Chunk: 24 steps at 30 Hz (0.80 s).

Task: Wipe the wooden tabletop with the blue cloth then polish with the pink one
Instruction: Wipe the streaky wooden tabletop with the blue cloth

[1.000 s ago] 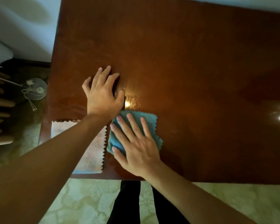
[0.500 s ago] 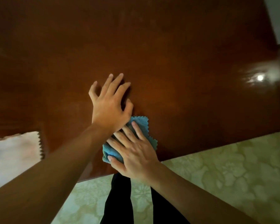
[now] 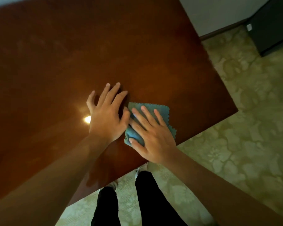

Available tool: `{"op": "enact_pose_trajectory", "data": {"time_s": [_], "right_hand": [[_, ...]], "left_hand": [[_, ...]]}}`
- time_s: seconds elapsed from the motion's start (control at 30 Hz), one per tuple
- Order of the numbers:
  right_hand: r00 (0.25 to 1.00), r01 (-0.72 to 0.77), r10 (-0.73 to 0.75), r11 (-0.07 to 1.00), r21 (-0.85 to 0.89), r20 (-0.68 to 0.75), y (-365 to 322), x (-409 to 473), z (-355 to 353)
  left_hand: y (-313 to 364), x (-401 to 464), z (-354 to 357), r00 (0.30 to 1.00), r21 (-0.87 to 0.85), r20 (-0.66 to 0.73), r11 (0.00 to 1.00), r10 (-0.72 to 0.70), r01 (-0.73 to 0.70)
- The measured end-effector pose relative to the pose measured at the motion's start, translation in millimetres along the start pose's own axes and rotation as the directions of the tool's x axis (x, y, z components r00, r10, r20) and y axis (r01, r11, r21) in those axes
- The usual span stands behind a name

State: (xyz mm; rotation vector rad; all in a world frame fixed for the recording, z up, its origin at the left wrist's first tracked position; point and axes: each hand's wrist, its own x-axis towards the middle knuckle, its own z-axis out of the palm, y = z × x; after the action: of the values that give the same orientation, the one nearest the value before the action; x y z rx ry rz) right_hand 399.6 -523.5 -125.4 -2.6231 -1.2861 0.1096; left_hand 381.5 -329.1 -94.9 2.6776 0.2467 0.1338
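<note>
A glossy dark wooden tabletop fills the upper left of the head view. The blue cloth, folded with zigzag edges, lies near the table's right front edge. My right hand presses flat on the cloth with straight, spread fingers. My left hand rests flat on the bare wood just left of the cloth, its thumb touching the cloth's edge. The pink cloth is out of view.
The table's right corner ends close to the cloth. Patterned pale green carpet lies beyond it. A dark cabinet stands at the top right by a white wall. My legs in black trousers stand at the front edge.
Both hands and the blue cloth have slid right along the table's front edge toward the right corner. The pink cloth at the left has dropped out of view.
</note>
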Motion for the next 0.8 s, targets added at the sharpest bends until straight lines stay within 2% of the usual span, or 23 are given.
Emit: {"op": "enact_pose_trajectory", "data": {"time_s": [0.13, 0.27, 0.4, 0.53, 0.67, 0.8], "right_hand": [[0.998, -0.064, 0.065, 0.996, -0.055, 0.017, 56, -8, -13], [0.982, -0.19, 0.187, 0.979, -0.076, -0.036, 107, -12, -24], [0.934, -0.355, 0.35, 0.93, -0.096, -0.068, 141, 0, -33], [0.942, -0.335, 0.333, 0.935, -0.117, -0.037, 148, 13, -33], [0.934, -0.356, 0.358, 0.928, -0.109, -0.003, 177, 63, -47], [0.917, -0.395, 0.398, 0.913, -0.107, 0.009, 198, 115, -57]], "left_hand": [[30, 25, 21, 0.993, 0.021, 0.026, 0.993, 0.112, -0.112], [47, 49, 35, 0.995, 0.011, 0.011, 0.995, 0.097, -0.097], [50, 71, 37, 0.992, 0.022, 0.035, 0.993, 0.118, -0.118], [40, 91, 31, 0.996, 0.022, 0.04, 0.997, 0.077, -0.078], [27, 106, 27, 0.996, 0.103, 0.091, 0.995, -0.007, -0.002], [18, 107, 36, 0.987, 0.204, 0.162, 0.978, 0.015, -0.048]]}}
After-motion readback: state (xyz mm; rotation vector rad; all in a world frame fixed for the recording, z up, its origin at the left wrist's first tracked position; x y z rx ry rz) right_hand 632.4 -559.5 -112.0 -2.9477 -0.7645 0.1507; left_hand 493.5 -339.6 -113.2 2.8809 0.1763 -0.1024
